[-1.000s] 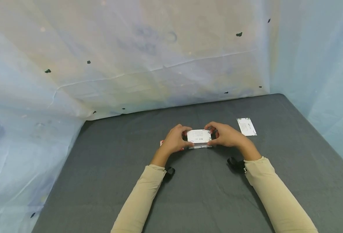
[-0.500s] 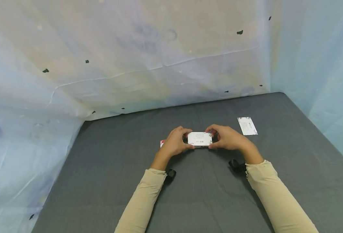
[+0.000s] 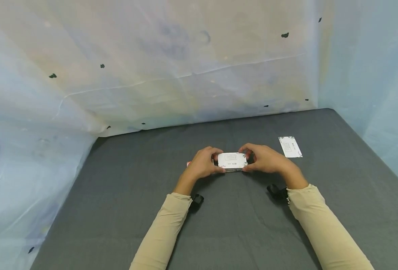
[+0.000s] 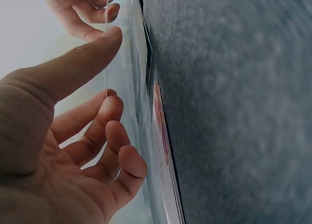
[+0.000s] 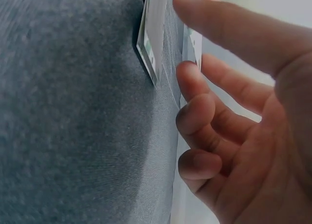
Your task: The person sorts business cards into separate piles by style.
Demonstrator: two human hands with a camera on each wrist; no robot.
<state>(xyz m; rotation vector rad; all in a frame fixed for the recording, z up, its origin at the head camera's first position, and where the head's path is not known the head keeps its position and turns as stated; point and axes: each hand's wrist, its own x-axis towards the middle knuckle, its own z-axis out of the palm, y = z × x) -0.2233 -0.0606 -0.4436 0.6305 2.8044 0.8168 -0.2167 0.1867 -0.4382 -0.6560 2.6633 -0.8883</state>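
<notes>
Between both hands a white printed card point(image 3: 232, 160) is held level, with leafy decoration at its corners. My left hand point(image 3: 204, 163) pinches its left end between thumb and fingertips, and my right hand point(image 3: 261, 159) pinches the right end likewise. Seen edge-on in the left wrist view, the thin card point(image 4: 106, 80) is raised over the cloth. Beneath it lie a few white cards point(image 5: 153, 39), slightly fanned at one corner; in the head view only their near edge shows. Beside the left hand is a pile of red-patterned cards point(image 4: 163, 146), mostly hidden by that hand in the head view.
Another white card point(image 3: 290, 147) lies by itself beyond the right hand. Dark grey cloth point(image 3: 145, 195) covers the table. Pale patterned sheets point(image 3: 172, 75) hang behind it and along the sides.
Both hands have shifted the held card slightly toward me, so it covers more of the cards below. The left hand hides more of the red-patterned pile. Both grips are kept.
</notes>
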